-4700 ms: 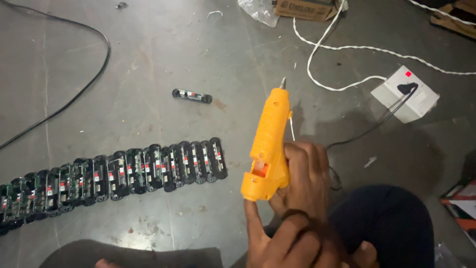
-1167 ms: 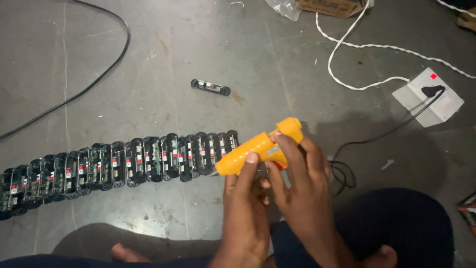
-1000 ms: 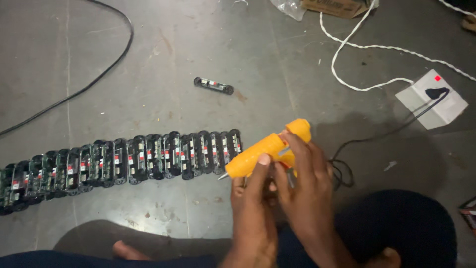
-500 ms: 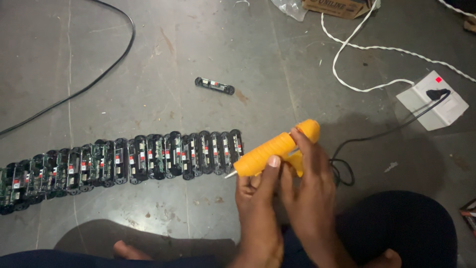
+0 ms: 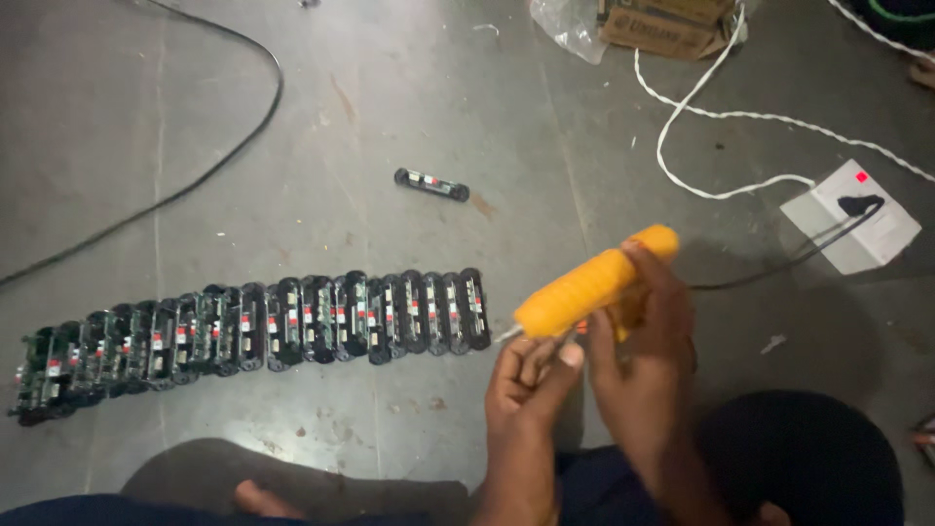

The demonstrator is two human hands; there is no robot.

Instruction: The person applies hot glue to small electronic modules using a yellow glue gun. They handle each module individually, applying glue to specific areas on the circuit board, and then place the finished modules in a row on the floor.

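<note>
Both hands are working: my right hand (image 5: 638,375) is gripping the orange glue gun (image 5: 589,284), nozzle aimed nine o'clock toward the board row (image 5: 263,336); my left hand (image 5: 526,375) is pinching its tip, steadying it.

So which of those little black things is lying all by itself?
The single black module lying farther up the floor, apart from the rest. All the others sit side by side in the long row.
</note>
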